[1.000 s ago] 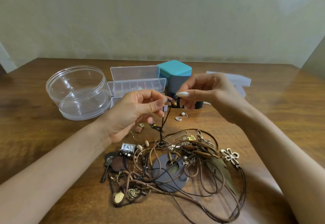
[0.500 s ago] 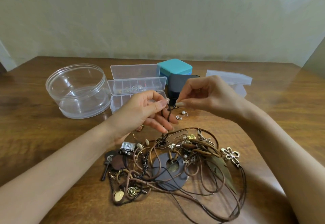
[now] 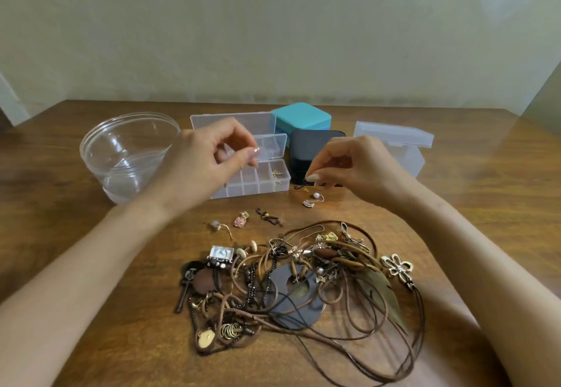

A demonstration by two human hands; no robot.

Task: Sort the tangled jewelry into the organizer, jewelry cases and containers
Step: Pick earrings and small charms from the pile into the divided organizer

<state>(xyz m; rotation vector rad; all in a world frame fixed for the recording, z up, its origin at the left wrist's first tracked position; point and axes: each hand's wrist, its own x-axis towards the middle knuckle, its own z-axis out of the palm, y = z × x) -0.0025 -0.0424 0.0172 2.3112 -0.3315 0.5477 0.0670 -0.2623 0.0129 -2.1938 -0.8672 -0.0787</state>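
Pinching the beaded cord scrap (image 3: 302, 186) by its 3 o'clock end, as far as I can judge, my right hand (image 3: 359, 165) has thumb and forefinger clamped tip to tip on it. The scrap is short and dark brown with one small amber bead. It runs roughly 9 to 3 just above the table (image 3: 485, 192), free end pointing at the compartment organizer (image 3: 249, 193). That clear organizer sits just beside it at 9 o'clock, lid up, with a gold piece in a right-end cell. My left hand (image 3: 206, 162) hovers over those cells, thumb and forefinger pressed together and the rest curled; I cannot make out anything between them. The left is nearer the cells, but the right has the piece, so I expect a short carry toward 9 o'clock. The black jewelry case (image 3: 315, 146) stands at 12 o'clock, a pearl earring (image 3: 314, 200) lies near at 5, and the tangled jewelry (image 3: 303, 280) at 6.
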